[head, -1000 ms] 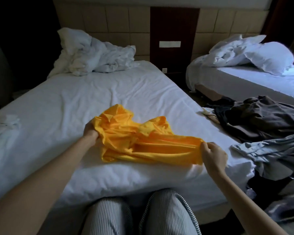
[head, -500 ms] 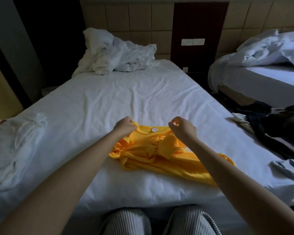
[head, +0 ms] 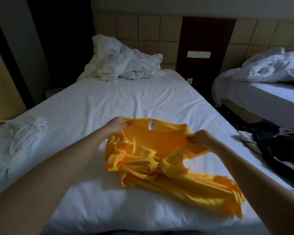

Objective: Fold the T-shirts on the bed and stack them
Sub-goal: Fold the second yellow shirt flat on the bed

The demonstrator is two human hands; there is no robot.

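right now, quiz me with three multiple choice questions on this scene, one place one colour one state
1. Where is the white garment relative to the yellow T-shirt?
A. to its left on the same bed
B. on top of it
C. on the floor
2. What colour is the label inside its collar?
A. black
B. white
C. red
3. What state is the yellow T-shirt in?
A. folded square
B. on a hanger
C. crumpled, unfolded
Answers: 1 A, it lies near the bed's left edge; 2 B, it shows pale against the yellow; 3 C, the cloth is bunched and creased.
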